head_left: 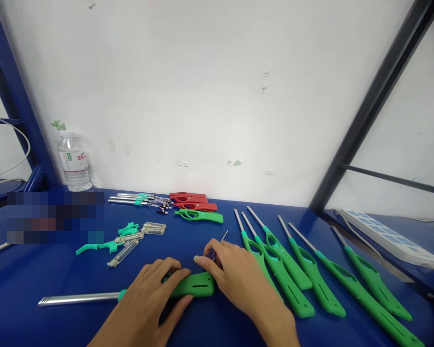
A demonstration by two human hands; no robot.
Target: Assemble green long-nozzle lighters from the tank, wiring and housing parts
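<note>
A green long-necked lighter [193,285] lies on the blue table [29,274], its metal tube [77,299] pointing left. My left hand [154,299] is wrapped round the middle of its green handle. My right hand [238,279] rests at the handle's right end, fingers curled, pinching a thin screwdriver-like tool [220,242] whose metal tip sticks up behind the fingers.
Several finished green lighters [300,274] lie in a row to the right. Red and green handle shells [193,205], metal tubes with wires [139,199], teal triggers [104,246] and clear fuel tanks [154,228] lie behind. A water bottle [73,161] stands at the wall; a white tray [386,236] is far right.
</note>
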